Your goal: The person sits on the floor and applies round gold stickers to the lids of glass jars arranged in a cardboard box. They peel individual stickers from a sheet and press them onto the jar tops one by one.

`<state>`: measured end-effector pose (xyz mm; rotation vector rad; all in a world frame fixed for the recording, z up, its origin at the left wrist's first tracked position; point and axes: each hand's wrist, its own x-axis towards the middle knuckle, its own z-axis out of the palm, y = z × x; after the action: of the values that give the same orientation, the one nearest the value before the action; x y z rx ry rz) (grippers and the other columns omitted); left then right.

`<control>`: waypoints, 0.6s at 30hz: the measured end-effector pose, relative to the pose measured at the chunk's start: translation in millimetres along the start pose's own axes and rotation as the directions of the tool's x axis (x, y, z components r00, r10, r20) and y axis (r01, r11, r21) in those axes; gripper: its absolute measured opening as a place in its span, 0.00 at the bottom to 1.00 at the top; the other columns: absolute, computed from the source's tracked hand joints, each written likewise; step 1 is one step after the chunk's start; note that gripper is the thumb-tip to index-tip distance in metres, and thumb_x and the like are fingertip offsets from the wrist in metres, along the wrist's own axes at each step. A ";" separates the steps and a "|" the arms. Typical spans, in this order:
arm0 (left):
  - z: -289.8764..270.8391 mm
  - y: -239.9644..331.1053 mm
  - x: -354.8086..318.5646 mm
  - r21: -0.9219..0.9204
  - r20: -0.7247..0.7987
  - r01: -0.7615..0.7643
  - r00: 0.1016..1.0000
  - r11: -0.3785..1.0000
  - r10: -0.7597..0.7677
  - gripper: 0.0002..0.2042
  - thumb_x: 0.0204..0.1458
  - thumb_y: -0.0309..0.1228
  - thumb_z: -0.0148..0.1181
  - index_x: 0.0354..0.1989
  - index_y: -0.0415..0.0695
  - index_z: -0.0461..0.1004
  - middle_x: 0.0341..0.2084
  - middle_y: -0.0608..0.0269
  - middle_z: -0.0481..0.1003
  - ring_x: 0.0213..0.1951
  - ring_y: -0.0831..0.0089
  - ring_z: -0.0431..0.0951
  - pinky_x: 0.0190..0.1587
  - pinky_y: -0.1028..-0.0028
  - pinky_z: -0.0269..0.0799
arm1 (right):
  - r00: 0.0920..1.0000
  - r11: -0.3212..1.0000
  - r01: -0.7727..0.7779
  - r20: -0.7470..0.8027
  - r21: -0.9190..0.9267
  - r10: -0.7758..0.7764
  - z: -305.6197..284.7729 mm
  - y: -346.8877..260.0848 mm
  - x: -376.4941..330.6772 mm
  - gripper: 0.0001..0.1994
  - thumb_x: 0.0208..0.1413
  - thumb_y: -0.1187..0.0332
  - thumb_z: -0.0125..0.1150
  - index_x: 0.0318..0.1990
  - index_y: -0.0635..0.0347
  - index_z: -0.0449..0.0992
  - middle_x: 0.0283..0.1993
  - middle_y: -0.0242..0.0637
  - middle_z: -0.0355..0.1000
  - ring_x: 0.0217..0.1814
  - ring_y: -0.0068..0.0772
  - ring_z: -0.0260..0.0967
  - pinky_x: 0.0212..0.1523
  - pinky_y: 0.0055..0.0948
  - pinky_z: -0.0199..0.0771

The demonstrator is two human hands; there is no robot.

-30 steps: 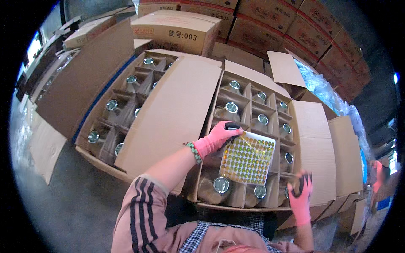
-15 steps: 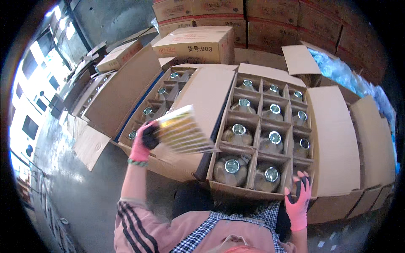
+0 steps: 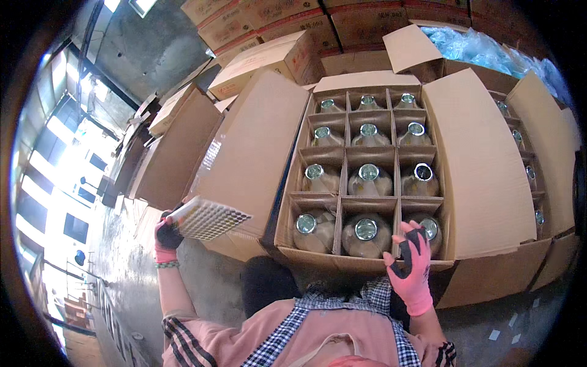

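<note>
My left hand (image 3: 167, 237), in a pink and black glove with bare fingertips, grips a white sheet of small round stickers (image 3: 212, 219) by its near left end. The sheet is tilted, left of the open cardboard box (image 3: 367, 257) in front of me. Clear glass bottles (image 3: 365, 235) stand upright in that box, each in its own cell between cardboard dividers. My right hand (image 3: 412, 264), gloved the same way, is over the box's front right edge with its fingers apart. Its fingertips are beside the front right bottle (image 3: 431, 230); whether they touch it I cannot tell.
Raised flaps (image 3: 474, 165) flank the box. Another carton of bottles (image 3: 531, 177) is to the right, with blue plastic film (image 3: 483, 52) behind. A closed carton (image 3: 263, 64) and stacked cartons (image 3: 293, 33) stand at the back. Paper scraps (image 3: 513, 320) lie on the floor.
My view has turned, so the box sits further left. The sticker sheet has moved left and down with my left hand. The left carton's flap now hides its bottles.
</note>
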<state>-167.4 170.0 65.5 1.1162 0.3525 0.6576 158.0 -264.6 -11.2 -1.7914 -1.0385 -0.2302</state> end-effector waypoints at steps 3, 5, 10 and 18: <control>89.5 -6.0 -25.0 0.186 0.325 -0.001 0.944 0.983 -0.060 0.10 0.39 0.31 0.58 0.30 0.43 0.72 0.51 0.42 0.62 0.53 0.46 0.62 0.52 0.51 0.60 | 0.997 0.995 0.067 -0.051 0.070 -0.064 -5.6 0.0 6.8 0.17 0.38 0.71 0.61 0.39 0.60 0.67 0.48 0.47 0.64 0.53 0.53 0.58 0.52 0.47 0.57; 137.4 -33.2 -24.1 0.255 0.345 0.126 0.914 0.959 -0.212 0.10 0.36 0.30 0.61 0.29 0.42 0.72 0.50 0.41 0.62 0.51 0.51 0.64 0.52 0.59 0.60 | 0.987 0.978 0.148 -0.080 0.148 -0.138 -10.1 -1.8 15.9 0.17 0.38 0.71 0.61 0.39 0.60 0.68 0.48 0.46 0.64 0.52 0.52 0.59 0.52 0.47 0.58; 215.2 -98.0 -27.4 0.784 0.153 0.246 0.813 0.570 -0.561 0.14 0.34 0.25 0.64 0.33 0.39 0.73 0.40 0.57 0.71 0.44 0.66 0.69 0.49 0.69 0.62 | 0.972 0.922 0.231 -0.024 0.310 -0.236 -5.3 -6.9 22.5 0.17 0.38 0.70 0.61 0.40 0.60 0.69 0.48 0.45 0.65 0.53 0.51 0.59 0.52 0.45 0.58; 201.0 -125.6 -24.5 0.642 0.084 0.447 0.767 0.623 -0.636 0.11 0.40 0.24 0.60 0.34 0.37 0.72 0.32 0.59 0.73 0.39 0.72 0.71 0.45 0.74 0.64 | 0.884 0.916 0.149 0.366 0.372 -0.292 44.5 -22.0 38.0 0.17 0.46 0.68 0.55 0.44 0.65 0.67 0.49 0.47 0.64 0.57 0.51 0.55 0.56 0.42 0.53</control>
<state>-32.7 -23.7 32.6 1.5837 0.6281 -0.2227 152.1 -204.3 4.4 -1.4346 -1.4950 0.1940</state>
